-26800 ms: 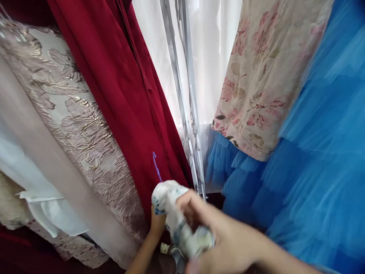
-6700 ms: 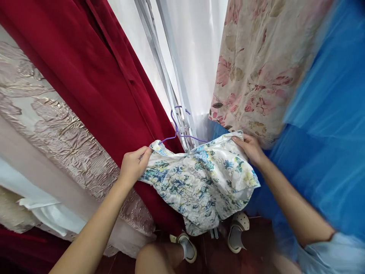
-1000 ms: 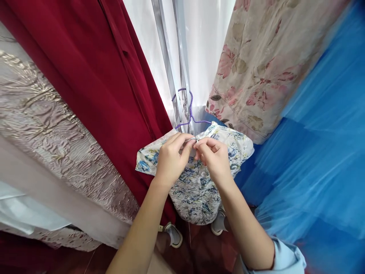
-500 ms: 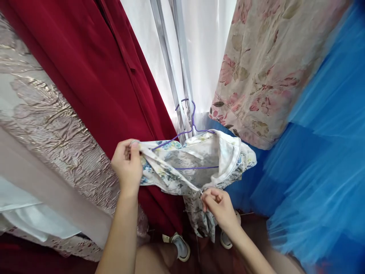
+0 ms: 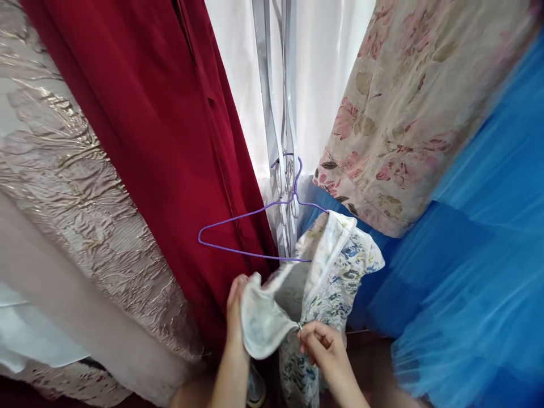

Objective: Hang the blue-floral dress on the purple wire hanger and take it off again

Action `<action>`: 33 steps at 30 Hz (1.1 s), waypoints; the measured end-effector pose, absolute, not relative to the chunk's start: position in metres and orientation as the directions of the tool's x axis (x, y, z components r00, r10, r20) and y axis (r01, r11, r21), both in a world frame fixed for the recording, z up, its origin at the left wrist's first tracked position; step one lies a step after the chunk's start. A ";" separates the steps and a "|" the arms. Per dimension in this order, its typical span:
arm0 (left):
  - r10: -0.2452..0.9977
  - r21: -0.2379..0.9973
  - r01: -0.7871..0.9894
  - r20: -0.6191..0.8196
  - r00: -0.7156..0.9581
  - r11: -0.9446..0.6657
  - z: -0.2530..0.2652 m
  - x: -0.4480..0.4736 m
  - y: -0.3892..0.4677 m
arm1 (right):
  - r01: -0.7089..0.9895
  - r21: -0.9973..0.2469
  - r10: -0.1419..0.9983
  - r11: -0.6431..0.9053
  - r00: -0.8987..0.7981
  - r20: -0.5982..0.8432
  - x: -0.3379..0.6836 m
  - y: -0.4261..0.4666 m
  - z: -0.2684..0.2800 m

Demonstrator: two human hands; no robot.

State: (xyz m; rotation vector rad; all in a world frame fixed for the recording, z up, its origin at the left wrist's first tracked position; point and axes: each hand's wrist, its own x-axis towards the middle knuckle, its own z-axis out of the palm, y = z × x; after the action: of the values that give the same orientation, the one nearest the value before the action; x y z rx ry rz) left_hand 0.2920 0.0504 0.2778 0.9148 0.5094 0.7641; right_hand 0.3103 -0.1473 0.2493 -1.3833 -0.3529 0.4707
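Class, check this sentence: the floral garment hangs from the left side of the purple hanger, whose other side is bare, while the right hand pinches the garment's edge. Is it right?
Not quite. The head view shows the floral garment on the right side of the purple hanger, not the left. The other side is bare, and the right hand pinches the garment's edge, as stated.

Clothes shop or wardrobe, unclear | hanging red garment (image 5: 161, 130), blue tulle (image 5: 476, 243)
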 end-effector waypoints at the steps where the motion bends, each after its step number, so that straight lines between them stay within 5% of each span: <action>1: 0.753 0.819 -0.391 -0.074 0.654 0.420 0.271 0.287 0.031 | -0.086 -0.992 0.496 0.098 0.868 -0.026 0.311 -0.150 0.246; 5: 0.603 0.829 -0.325 -0.018 0.797 0.455 0.263 0.264 -0.036 | -0.007 -0.999 0.399 0.050 0.917 0.013 0.315 -0.164 0.232; 9: 0.385 0.939 -0.222 0.109 0.917 0.263 0.275 0.249 -0.078 | -0.026 -0.998 0.270 0.049 0.963 -0.012 0.325 -0.169 0.214; 16: 0.351 0.962 -0.272 0.262 0.899 -0.020 0.280 0.245 -0.090 | 0.081 -0.997 0.357 0.001 0.931 0.076 0.341 -0.185 0.219; 22: 0.098 0.913 -0.349 0.375 0.922 -0.213 0.292 0.254 -0.110 | 0.093 -0.995 0.346 -0.043 0.936 0.072 0.364 -0.202 0.215; 29: 0.241 0.858 -0.354 0.457 0.856 -0.372 0.296 0.263 -0.108 | -0.283 -0.957 0.545 -0.071 0.792 -0.275 0.346 -0.251 0.240; 33: 0.248 0.809 -0.252 0.433 0.867 -0.531 0.316 0.267 -0.094 | -0.202 -0.969 0.680 -0.144 0.691 -0.245 0.321 -0.271 0.269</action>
State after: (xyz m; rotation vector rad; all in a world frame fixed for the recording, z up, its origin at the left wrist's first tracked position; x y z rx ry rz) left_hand 0.2667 -0.0939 0.3156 2.0361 -0.0026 0.6289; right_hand 0.3207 -0.2710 0.2690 -1.5353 -0.4081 0.8020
